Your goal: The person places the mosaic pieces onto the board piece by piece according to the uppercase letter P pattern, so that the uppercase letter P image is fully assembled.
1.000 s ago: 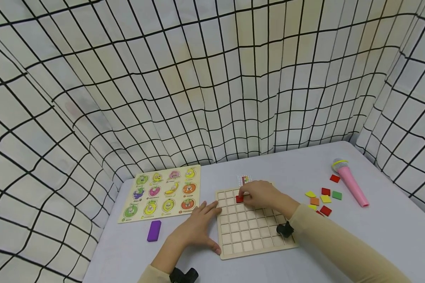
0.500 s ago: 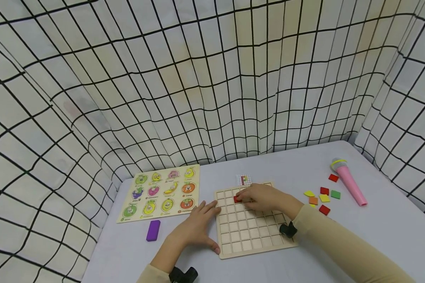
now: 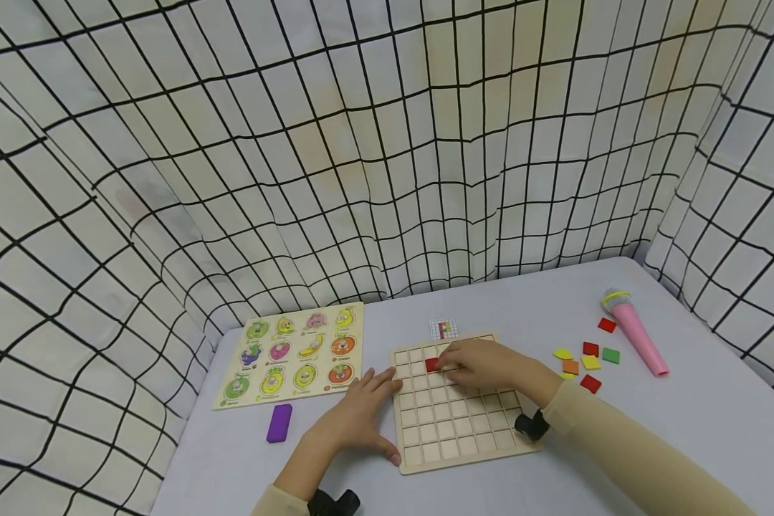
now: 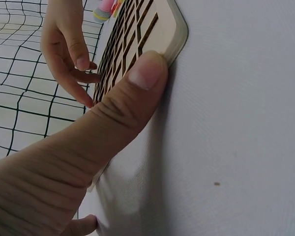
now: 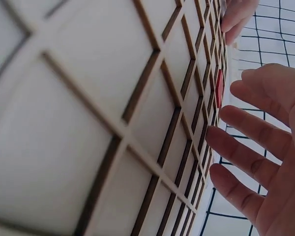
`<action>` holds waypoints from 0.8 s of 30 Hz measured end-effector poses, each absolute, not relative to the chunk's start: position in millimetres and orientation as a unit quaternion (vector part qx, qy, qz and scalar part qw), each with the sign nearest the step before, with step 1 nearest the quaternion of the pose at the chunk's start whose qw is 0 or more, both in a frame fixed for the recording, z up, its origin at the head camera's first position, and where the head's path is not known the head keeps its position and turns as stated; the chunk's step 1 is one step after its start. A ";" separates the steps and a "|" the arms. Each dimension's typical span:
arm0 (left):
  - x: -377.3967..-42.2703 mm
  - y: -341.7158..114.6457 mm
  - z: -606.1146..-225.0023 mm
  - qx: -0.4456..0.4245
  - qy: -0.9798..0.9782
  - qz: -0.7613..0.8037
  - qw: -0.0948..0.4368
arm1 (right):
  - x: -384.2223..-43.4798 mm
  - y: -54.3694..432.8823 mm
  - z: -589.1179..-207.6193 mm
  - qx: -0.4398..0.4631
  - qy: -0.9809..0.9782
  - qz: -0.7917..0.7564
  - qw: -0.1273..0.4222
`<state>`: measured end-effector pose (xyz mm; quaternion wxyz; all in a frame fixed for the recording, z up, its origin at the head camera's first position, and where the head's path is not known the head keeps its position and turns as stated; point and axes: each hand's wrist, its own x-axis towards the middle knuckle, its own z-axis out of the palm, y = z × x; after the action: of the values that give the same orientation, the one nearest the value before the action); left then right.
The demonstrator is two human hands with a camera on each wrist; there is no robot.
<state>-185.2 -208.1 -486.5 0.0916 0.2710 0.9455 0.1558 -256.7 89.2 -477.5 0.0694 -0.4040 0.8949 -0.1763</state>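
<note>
A wooden grid board (image 3: 428, 432) lies on the table. One red square tile (image 3: 431, 365) sits in a cell near its far left corner. My left hand (image 3: 357, 412) rests at the board's left edge with fingers spread. In the left wrist view, the thumb (image 4: 147, 71) touches the board's near corner. Just right of the red tile hovers my right hand (image 3: 480, 362), low over the far rows. The right wrist view shows its fingers (image 5: 248, 152) apart and loosely bent, with nothing held. Behind the board lies a small printed pattern card (image 3: 443, 329).
Loose tiles, among them a green tile (image 3: 611, 355) and an orange tile (image 3: 570, 367), lie right of the board beside a pink toy microphone (image 3: 641, 338). On the left are a fruit picture board (image 3: 294, 352) and a purple block (image 3: 279, 423). Black-and-white netting (image 3: 387, 158) surrounds the table.
My right fingers have come off the red tile and shifted slightly right. The tile moved a little left earlier and now lies in its cell. My left hand stays put.
</note>
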 end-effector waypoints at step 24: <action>-186.4 -209.3 -487.8 0.273 0.943 0.162 0.096 | -217.2 161.0 -453.1 -0.368 0.913 -0.166 0.064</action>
<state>-186.4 -209.3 -487.8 0.0963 0.2731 0.9433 0.1622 -217.2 161.0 -453.1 0.0643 -0.3680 0.9126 -0.1659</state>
